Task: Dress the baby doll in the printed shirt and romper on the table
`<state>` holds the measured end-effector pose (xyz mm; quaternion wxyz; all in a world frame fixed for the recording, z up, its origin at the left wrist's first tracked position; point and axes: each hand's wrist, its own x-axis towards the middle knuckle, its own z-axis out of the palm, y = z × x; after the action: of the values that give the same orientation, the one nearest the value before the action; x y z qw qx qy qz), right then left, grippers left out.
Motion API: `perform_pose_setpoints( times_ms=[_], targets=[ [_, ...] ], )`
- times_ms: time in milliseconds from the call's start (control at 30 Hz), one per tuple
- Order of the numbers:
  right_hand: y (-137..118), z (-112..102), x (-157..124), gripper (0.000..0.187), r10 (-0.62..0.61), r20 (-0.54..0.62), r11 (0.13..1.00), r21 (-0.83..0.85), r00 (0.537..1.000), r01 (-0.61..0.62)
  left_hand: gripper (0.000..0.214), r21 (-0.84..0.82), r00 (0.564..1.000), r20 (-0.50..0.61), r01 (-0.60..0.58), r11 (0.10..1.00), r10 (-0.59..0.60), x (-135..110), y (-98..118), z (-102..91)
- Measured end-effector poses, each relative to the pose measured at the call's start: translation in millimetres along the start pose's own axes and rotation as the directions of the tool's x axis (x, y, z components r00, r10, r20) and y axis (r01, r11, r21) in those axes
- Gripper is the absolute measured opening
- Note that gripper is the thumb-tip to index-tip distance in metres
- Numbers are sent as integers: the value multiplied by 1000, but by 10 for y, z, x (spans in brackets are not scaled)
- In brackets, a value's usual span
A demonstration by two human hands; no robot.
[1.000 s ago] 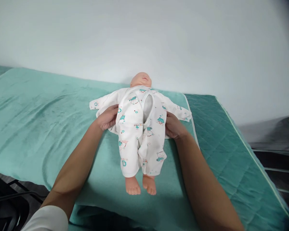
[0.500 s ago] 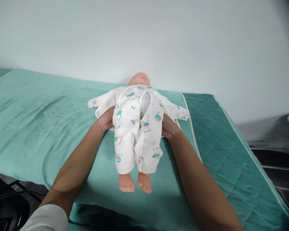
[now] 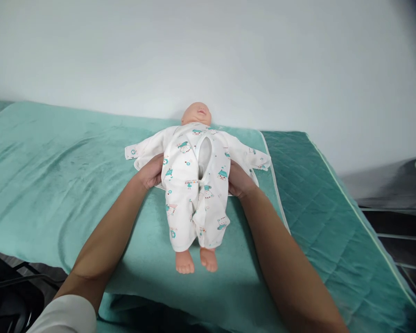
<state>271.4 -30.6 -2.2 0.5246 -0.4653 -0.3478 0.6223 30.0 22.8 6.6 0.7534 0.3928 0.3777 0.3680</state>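
Note:
A baby doll (image 3: 197,114) lies on its back with its head near the wall and its bare feet towards me. It wears a white printed top (image 3: 152,144), sleeves spread to both sides, and white printed baby trousers (image 3: 213,210) with a slit at the crotch. At the left hip, my left hand (image 3: 151,172) is closed round the side of the trousers. My right hand (image 3: 241,179) grips the opposite side at the same height. The fingertips of both hands are hidden behind the cloth and the doll.
Under the doll a light green blanket (image 3: 72,185) covers a darker quilted green pad (image 3: 315,208). A pale wall (image 3: 208,55) stands right behind the head. At the lower left is a black object (image 3: 10,296) with a cable, and at the right are dark slats (image 3: 398,249).
The doll's head and body have shifted slightly to the left, and its feet are a little closer together. Both hands keep their places at the hips.

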Motion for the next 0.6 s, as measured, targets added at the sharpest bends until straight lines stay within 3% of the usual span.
perform_pose_setpoints(
  times_ms=[233, 467, 600],
  targets=[
    [-6, -26, 14, 34, 26, 49, 999, 17, 998, -27, 34, 22, 999, -37, -22, 1000, 23, 9, -24, -18],
    [20, -1, 20, 36, -45, -29, 998, 33, 999, 46, 32, 36, 997, -73, -32, 999, 34, 9, -33, 5],
    [-3, 14, 4, 36, -97, -76, 993, -73, 992, 92, 27, 28, 995, -86, -49, 998, 52, -18, -15, 32]
  ],
)
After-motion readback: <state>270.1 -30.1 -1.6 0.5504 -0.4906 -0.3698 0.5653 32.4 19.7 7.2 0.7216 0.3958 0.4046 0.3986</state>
